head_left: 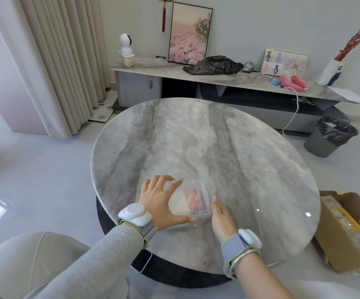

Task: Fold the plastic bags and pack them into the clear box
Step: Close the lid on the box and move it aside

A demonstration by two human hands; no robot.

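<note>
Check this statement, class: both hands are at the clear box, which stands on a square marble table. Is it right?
No: the head view shows the table is round, not square. Otherwise right: left hand and right hand are both at the clear box standing on it.

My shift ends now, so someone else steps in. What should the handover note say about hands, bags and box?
Left hand: holds the clear box from its left, fingers curled round it.
Right hand: open, straight fingers against the box's right side.
Box is near the marble table's front edge.
Done: folded bags, white and pink-printed, sit inside.
Left: a crumpled black bag lies on the sideboard, perhaps still to fold.
</note>
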